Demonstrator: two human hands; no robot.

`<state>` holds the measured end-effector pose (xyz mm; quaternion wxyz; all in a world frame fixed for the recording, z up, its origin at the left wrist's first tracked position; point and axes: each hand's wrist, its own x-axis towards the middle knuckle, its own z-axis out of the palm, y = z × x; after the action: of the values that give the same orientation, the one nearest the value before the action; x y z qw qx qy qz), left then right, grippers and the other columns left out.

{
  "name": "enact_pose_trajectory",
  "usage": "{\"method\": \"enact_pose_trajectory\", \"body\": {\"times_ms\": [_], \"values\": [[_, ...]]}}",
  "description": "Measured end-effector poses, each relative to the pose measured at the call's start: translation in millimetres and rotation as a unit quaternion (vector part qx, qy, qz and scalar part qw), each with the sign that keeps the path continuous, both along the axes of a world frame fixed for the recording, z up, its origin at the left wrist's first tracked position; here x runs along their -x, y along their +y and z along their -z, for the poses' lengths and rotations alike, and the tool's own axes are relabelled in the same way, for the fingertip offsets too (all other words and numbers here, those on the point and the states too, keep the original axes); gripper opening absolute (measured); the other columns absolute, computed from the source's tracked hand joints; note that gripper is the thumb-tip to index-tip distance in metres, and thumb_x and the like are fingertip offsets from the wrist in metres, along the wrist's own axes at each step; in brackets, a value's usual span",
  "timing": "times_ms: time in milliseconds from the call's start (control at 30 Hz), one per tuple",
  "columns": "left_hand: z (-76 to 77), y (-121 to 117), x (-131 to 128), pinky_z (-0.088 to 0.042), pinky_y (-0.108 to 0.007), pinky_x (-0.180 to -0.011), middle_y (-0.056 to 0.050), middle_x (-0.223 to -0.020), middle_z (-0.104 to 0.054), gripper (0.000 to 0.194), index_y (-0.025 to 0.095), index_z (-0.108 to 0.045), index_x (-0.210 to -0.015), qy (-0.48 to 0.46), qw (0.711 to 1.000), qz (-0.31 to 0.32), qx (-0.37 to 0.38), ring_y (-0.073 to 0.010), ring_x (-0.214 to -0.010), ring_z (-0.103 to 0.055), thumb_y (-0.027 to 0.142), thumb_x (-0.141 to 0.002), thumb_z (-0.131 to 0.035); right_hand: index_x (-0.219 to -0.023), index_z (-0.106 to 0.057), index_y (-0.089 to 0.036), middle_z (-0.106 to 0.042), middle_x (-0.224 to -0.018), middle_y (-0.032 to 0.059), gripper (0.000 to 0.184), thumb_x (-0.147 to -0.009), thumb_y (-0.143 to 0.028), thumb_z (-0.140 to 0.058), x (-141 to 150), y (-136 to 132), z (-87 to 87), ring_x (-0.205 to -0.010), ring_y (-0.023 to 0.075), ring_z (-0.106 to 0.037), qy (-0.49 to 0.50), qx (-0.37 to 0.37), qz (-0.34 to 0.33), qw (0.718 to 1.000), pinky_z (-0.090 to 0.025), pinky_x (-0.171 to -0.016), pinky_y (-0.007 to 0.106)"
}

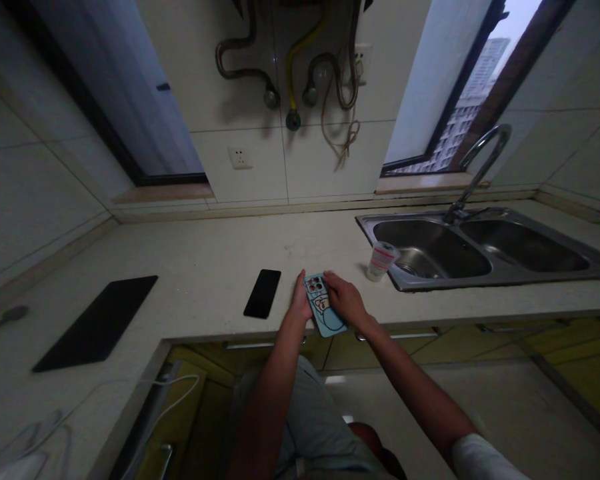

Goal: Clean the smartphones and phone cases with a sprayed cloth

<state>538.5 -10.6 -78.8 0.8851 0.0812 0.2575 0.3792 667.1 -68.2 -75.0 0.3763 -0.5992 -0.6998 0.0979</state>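
Over the counter's front edge I hold a light-blue phone case (330,323) with a cartoon figure on its back and round camera openings at its top. Whether a phone is inside it I cannot tell. My left hand (301,301) grips the case's left side. From the right, my right hand (347,300) holds its upper edge and side, with fingers partly over the back. A black phone (263,294) lies flat on the counter, a short way left of my left hand.
A clear plastic cup (381,261) with red print stands tilted-looking beside the steel double sink (403,285). On the left lie a black flat panel (100,320) and a white cable (177,380). Drawers with metal handles (250,345) run below the counter edge (200,332).
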Motion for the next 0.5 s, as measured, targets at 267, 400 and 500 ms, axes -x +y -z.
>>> {"method": "enact_pose_trajectory", "body": {"times_ms": [267, 400, 500], "values": [[1.1, 0, 0, -0.055, -0.043, -0.091, -0.015, -0.081, -0.074, 0.045, 0.012, -0.068, -0.079, -0.012, 1.000, -0.022, 0.002, -0.0286, -0.089, -0.073, 0.051, -0.091, -0.047, -0.123, -0.069, -0.023, -0.066, -0.134, 0.0060, 0.044, -0.088, -0.007, -0.049, 23, -3, -21.2, -0.128, 0.0217, -0.059, -0.026, 0.030, -0.007, 0.999, -0.047, -0.110, 0.039], [-1.9, -2, 0, -0.056, -0.048, -0.086, -0.019, -0.084, -0.074, 0.061, 0.008, -0.070, -0.089, -0.014, 1.000, -0.026, -0.008, -0.0322, -0.089, -0.072, 0.060, -0.091, -0.038, -0.121, -0.070, -0.024, -0.069, -0.130, 0.0065, 0.039, -0.090, -0.011, -0.049, 26, -26, -15.7, -0.121, 0.0234, -0.065, -0.034, 0.035, 0.012, 0.999, -0.053, -0.104, 0.040], [-3.8, -4, 3, -0.056, -0.045, -0.082, -0.019, -0.086, -0.074, 0.064, 0.004, -0.068, -0.102, -0.015, 0.998, -0.062, -0.004, -0.0294, -0.085, -0.072, 0.059, -0.093, -0.036, -0.122, -0.069, -0.021, -0.068, -0.130, 0.0090, 0.043, -0.087, -0.007, -0.048, 30, -55, -2.1, -0.124, 0.0245, -0.063, -0.042, -0.001, -0.024, 0.999, -0.051, -0.107, 0.044]]}}
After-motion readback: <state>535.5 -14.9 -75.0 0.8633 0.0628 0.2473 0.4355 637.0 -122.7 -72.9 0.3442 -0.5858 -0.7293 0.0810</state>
